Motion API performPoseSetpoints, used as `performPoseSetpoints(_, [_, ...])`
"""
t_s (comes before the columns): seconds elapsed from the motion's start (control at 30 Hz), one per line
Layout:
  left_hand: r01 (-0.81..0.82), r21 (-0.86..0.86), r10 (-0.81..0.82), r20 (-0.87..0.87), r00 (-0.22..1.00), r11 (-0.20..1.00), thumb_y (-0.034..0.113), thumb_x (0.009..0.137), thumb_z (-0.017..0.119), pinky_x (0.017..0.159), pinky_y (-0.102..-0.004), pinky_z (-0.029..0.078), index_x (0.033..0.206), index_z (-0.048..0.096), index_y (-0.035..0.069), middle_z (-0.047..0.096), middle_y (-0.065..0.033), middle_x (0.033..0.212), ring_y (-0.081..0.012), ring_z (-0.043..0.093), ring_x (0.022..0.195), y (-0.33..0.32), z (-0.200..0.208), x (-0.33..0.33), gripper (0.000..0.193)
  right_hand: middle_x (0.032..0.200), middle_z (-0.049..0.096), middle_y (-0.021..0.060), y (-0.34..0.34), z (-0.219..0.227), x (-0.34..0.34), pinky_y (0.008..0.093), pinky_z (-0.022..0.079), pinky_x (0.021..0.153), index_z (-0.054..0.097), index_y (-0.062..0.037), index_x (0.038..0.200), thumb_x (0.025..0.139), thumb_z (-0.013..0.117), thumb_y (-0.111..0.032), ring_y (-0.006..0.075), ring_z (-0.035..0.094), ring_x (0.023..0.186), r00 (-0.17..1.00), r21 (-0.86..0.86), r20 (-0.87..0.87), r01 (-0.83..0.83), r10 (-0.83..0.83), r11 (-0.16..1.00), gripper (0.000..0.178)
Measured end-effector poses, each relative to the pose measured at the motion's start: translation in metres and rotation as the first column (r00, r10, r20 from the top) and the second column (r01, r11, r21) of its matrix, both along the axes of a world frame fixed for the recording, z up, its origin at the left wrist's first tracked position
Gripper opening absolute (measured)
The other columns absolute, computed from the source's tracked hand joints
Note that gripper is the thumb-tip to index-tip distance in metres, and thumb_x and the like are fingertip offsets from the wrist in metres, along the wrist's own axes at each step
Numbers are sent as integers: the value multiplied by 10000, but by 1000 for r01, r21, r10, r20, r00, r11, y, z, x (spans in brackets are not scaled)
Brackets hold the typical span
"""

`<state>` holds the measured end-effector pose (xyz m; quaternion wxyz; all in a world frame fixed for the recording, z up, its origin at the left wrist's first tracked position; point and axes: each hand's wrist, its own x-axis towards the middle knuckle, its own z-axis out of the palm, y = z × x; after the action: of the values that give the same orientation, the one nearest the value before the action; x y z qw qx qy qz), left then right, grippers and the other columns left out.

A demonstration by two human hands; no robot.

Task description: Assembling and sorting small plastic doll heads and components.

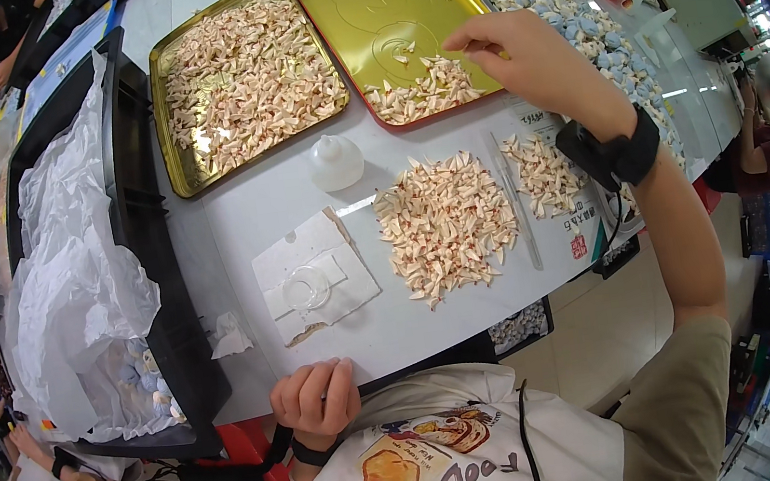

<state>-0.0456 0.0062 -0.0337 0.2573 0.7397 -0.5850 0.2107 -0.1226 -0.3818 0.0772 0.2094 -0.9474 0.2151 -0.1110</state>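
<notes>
1. The right hand (531, 56) hangs over the right side of a gold tray (346, 17); its fingers are bent, but I cannot tell whether they pinch anything.
2. Small pale pieces (419, 95) lie at the tray's near side, where the raised rim probably stops them from scattering.
3. The left hand (316, 398) is loosely clenched at the white table's (374, 344) near edge, perhaps for support; no object shows there.
4. Between the hands lies a pile (447, 227) of similar pieces, probably for easy reach.
</notes>
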Motion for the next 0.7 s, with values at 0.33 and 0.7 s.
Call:
performPoseSetpoints(0.33, [10, 1, -10, -32, 999, 1000, 28, 709, 640, 706, -351, 410, 886, 654, 136, 601, -5, 859, -204, 556, 795, -2, 3, -1, 208, 1077, 518, 168, 5, -23, 12, 370, 427, 875, 535, -10, 1176, 868, 480, -81, 313, 534, 1008, 953, -41, -304, -5, -8, 999, 321])
performPoseSetpoints(0.7, [23, -6, -23, -35, 999, 1000, 32, 711, 639, 706, -350, 409, 890, 656, 135, 604, -3, 867, -202, 555, 790, -1, 3, -1, 208, 1097, 525, 205, 41, -35, 34, 430, 471, 812, 547, 1, 1125, 880, 523, -449, 345, 541, 991, 987, -129, -141, -92, 74, 987, 513])
